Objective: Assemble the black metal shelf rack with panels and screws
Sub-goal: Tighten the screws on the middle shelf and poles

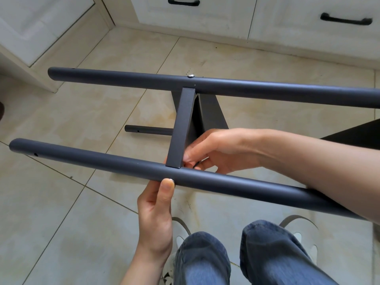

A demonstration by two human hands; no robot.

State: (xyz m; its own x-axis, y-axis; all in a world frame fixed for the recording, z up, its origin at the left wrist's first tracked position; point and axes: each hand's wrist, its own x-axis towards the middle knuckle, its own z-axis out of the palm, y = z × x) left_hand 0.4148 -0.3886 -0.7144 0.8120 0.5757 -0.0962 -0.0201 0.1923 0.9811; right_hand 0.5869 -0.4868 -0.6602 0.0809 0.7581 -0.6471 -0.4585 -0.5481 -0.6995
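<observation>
Two long black metal tubes run left to right, a far tube point(246, 89) and a near tube point(102, 161). A flat black panel point(181, 128) spans between them, seen edge-on. A silver screw head point(191, 76) sits on the far tube above the panel. My left hand point(158, 214) grips the near tube from below, thumb on its front. My right hand point(209, 151) reaches over the near tube and pinches something small at the panel's near corner; what it holds is hidden. Another black tube point(148, 130) lies on the floor below.
Beige floor tiles point(61, 212) lie below. White cabinets with black handles point(345, 19) line the back and left. My jeans-clad knees point(205, 258) and white shoes are at the bottom. A second black panel point(357, 136) shows at the right edge.
</observation>
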